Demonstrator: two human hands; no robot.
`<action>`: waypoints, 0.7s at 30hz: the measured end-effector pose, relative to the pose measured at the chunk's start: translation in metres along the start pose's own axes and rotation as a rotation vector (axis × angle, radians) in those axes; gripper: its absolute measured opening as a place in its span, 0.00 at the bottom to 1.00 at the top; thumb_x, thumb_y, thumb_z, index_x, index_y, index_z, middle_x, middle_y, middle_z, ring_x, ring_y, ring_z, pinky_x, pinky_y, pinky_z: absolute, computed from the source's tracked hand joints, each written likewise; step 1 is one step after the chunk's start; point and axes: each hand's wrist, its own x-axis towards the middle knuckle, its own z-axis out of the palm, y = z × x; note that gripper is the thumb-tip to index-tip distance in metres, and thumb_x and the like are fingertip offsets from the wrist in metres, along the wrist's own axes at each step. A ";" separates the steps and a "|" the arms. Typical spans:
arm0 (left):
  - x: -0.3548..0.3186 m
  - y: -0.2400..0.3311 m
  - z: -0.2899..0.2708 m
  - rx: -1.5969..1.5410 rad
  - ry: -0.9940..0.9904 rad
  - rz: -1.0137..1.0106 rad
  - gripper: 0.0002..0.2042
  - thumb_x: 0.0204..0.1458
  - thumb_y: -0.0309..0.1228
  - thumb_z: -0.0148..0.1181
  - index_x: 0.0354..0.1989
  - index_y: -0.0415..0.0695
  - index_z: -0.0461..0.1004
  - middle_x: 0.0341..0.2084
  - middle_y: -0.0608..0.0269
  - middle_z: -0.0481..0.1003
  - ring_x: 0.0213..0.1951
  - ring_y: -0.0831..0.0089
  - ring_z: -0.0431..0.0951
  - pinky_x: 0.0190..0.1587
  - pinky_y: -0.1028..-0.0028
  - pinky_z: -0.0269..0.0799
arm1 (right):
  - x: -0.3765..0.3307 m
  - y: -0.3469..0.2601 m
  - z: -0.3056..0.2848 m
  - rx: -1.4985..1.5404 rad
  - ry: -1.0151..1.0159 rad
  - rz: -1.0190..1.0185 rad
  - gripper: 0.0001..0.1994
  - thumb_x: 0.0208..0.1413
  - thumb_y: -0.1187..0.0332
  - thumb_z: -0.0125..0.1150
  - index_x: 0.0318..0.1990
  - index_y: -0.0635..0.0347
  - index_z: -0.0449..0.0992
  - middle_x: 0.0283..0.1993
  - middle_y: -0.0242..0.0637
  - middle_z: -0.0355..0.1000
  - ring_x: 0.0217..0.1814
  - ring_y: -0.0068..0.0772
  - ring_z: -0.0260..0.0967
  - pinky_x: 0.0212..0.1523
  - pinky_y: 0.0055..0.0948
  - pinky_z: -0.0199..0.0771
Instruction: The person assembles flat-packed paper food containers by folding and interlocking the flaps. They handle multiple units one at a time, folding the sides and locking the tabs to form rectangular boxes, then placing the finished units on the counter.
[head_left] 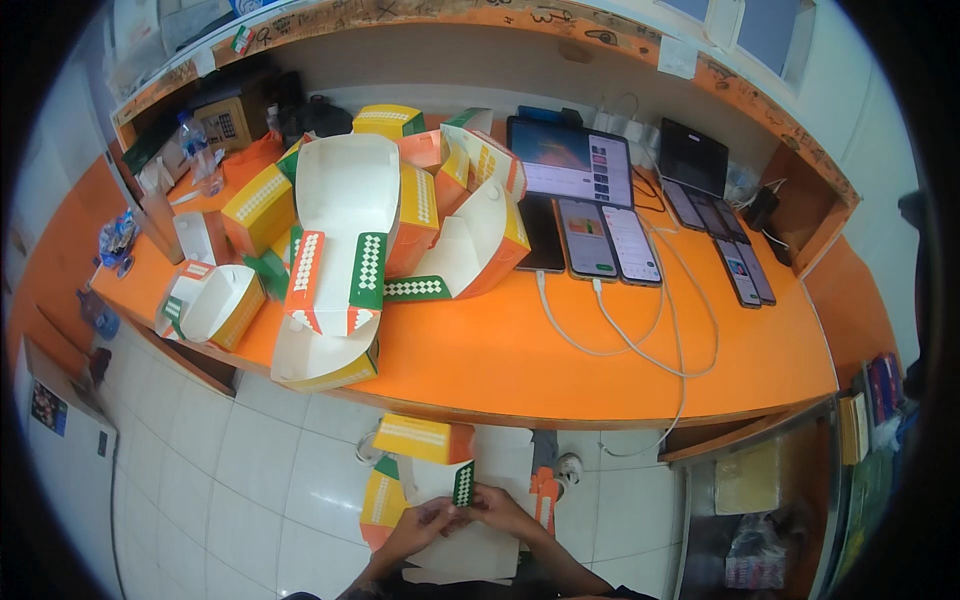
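Low in the view, over the tiled floor, both of my hands hold a flat, unfolded cardboard food box (455, 470), white inside with orange, yellow and green checkered flaps. My left hand (425, 522) pinches its lower left part and my right hand (508, 512) grips it just to the right, below a green checkered tab. The two hands nearly touch. On the orange counter (520, 350) beyond lies a pile of several folded boxes of the same kind (350, 230), some open and white inside.
Several phones (600, 240) and a tablet (570, 160) lie at the counter's back right, with white cables (620, 340) trailing toward the front edge. A water bottle (200, 150) stands at the back left. A cluttered shelf (760, 520) sits under the counter's right end.
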 end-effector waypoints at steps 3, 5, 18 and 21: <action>-0.001 -0.001 0.002 0.217 -0.006 0.002 0.15 0.57 0.34 0.55 0.47 0.36 0.71 0.29 0.62 0.76 0.29 0.79 0.74 0.33 0.78 0.71 | -0.003 0.011 0.005 0.064 -0.013 -0.034 0.16 0.54 0.70 0.61 0.49 0.65 0.68 0.38 0.37 0.74 0.39 0.26 0.72 0.39 0.26 0.74; 0.001 -0.002 0.003 0.304 0.004 0.033 0.15 0.56 0.33 0.56 0.46 0.35 0.71 0.28 0.62 0.76 0.28 0.78 0.75 0.31 0.78 0.72 | -0.004 0.016 0.008 0.089 -0.013 -0.030 0.15 0.55 0.69 0.60 0.48 0.64 0.68 0.38 0.38 0.74 0.38 0.26 0.73 0.38 0.26 0.74; 0.018 -0.004 0.012 0.276 0.161 0.026 0.10 0.57 0.33 0.53 0.33 0.37 0.70 0.19 0.65 0.72 0.20 0.80 0.70 0.23 0.78 0.66 | -0.007 0.007 0.013 0.225 0.092 0.006 0.16 0.57 0.68 0.57 0.51 0.65 0.66 0.38 0.41 0.74 0.36 0.31 0.75 0.31 0.27 0.79; 0.016 -0.004 0.010 0.363 0.161 0.054 0.11 0.58 0.35 0.52 0.32 0.39 0.71 0.17 0.66 0.70 0.20 0.80 0.69 0.23 0.78 0.65 | -0.005 0.011 0.012 0.209 0.112 -0.025 0.18 0.56 0.67 0.59 0.52 0.66 0.67 0.37 0.41 0.75 0.34 0.30 0.75 0.30 0.26 0.79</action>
